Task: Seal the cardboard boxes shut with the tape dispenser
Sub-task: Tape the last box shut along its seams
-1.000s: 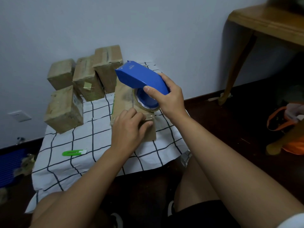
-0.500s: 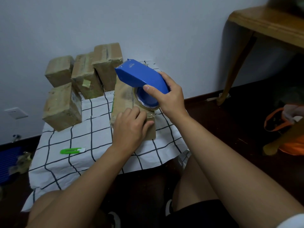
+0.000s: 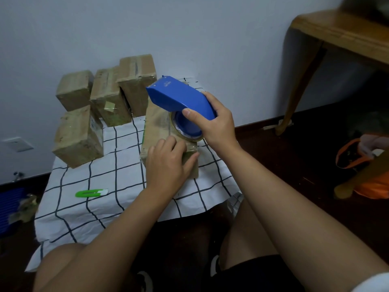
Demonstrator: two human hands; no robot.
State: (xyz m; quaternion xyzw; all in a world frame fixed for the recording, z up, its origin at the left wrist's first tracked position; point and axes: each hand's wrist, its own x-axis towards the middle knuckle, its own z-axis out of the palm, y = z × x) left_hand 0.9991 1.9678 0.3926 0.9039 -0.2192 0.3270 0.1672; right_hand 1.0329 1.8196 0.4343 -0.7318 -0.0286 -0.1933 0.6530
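Observation:
A long cardboard box (image 3: 156, 125) lies on a low surface covered by a white cloth with a black grid (image 3: 117, 165). My right hand (image 3: 214, 125) grips a blue tape dispenser (image 3: 179, 98) with its tape roll resting on the box top. My left hand (image 3: 166, 163) lies over the near end of the box, fingers bent over the tape there and thumb down the right side. Several other cardboard boxes (image 3: 77, 138) stand against the wall behind, some with tape on them.
A green and white utility knife (image 3: 91, 193) lies on the cloth at the near left. A wooden table (image 3: 341, 30) stands at the right, with an orange bag (image 3: 366, 165) on the dark floor below it. My knees sit under the cloth's front edge.
The view has shifted slightly. My left hand's fingers have crept a little farther along the box top; the dispenser has barely moved.

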